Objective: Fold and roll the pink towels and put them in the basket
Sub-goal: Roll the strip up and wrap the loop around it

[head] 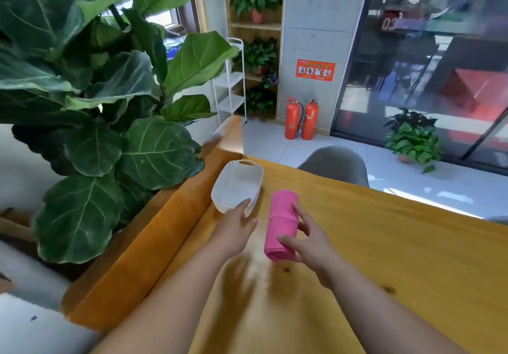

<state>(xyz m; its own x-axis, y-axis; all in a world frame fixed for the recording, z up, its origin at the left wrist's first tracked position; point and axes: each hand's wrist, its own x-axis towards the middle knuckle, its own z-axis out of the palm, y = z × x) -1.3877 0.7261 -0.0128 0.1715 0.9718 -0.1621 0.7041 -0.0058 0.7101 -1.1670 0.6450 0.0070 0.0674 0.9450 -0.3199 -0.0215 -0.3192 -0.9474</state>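
In the head view, the person's left hand [235, 225] reaches forward with its fingers [244, 205] nearly straight and close together. Their tips rest on the near rim of the white basket [233, 186]. Its thumb stands apart to the right, and the hand clasps nothing.

The right hand [312, 243] grips the rolled pink towel [283, 216]. Its thumb [284, 239] lies across the near end of the roll, and its fingers [300, 214] curl along the right side, wrapping partway round it. The towel points lengthwise away from the person over the yellow wooden surface [398, 257], just right of the basket. A band of its own cloth is tucked round its middle. Whether its near end is lifted off the wood cannot be told.

The basket sits at the far left corner of the surface. A big broad-leaved plant [96, 106] crowds in from the left, its leaves reaching close to the basket. A grey chair [335, 165] stands beyond the far edge. Farther back, two red fire extinguishers [301, 119] stand against a concrete pillar, with a white rack [231, 84] to their left
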